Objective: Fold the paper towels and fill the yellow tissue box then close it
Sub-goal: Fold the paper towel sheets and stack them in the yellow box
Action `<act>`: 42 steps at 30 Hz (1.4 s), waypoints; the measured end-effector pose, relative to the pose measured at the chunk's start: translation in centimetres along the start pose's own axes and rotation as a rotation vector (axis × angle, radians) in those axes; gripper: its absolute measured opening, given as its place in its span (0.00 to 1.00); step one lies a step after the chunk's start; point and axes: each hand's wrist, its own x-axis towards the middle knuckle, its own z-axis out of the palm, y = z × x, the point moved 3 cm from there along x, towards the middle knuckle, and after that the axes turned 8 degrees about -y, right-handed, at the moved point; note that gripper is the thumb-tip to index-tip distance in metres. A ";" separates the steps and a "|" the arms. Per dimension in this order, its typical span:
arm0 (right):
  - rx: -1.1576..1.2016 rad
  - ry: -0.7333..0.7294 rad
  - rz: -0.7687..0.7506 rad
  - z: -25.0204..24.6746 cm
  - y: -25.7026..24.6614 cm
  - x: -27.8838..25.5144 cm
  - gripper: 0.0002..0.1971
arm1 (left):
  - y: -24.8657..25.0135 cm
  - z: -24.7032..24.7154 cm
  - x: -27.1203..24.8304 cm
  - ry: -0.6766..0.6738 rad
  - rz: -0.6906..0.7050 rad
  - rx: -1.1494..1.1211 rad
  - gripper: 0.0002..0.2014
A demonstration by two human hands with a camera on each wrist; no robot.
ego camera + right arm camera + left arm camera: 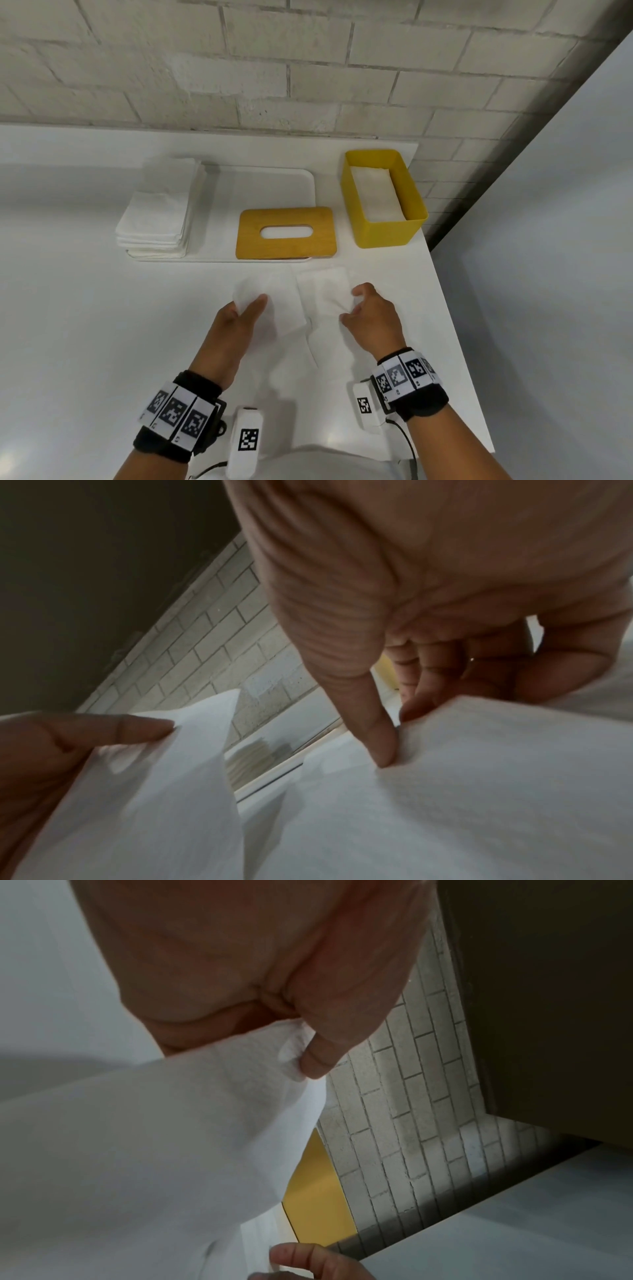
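A pale brick wall backs the white table (102,325) I am working over, and from the head view my left hand (239,317) and right hand (373,318) each pinch a side of one paper towel (308,308) held up between them, just in front of me. The yellow tissue box (385,205) stands open ahead and to the right, nearer my right hand, its long axis running away from me, with white towels already inside; its wooden lid (286,233) lies flat beside it, and a stack of towels (159,216) waits far left. The left wrist view shows thumb and fingers (318,1053) gripping the towel's edge. The right wrist view shows the same pinch there. I can read no writing, only black-and-white coded markers on the wristbands (174,414).
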 end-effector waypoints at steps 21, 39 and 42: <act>0.758 -0.088 -0.343 -4.0 -3.4 -3.8 0.08 | -0.2 -0.4 0.4 -0.006 -0.052 0.021 0.15; 0.552 -0.333 -0.462 -1.3 -5.7 -6.8 0.28 | 2.6 1.9 -0.1 -0.310 0.001 -0.339 0.28; 0.567 -0.313 -0.457 -1.4 -5.7 -6.9 0.27 | 3.0 2.4 -0.8 -0.363 0.007 -0.340 0.27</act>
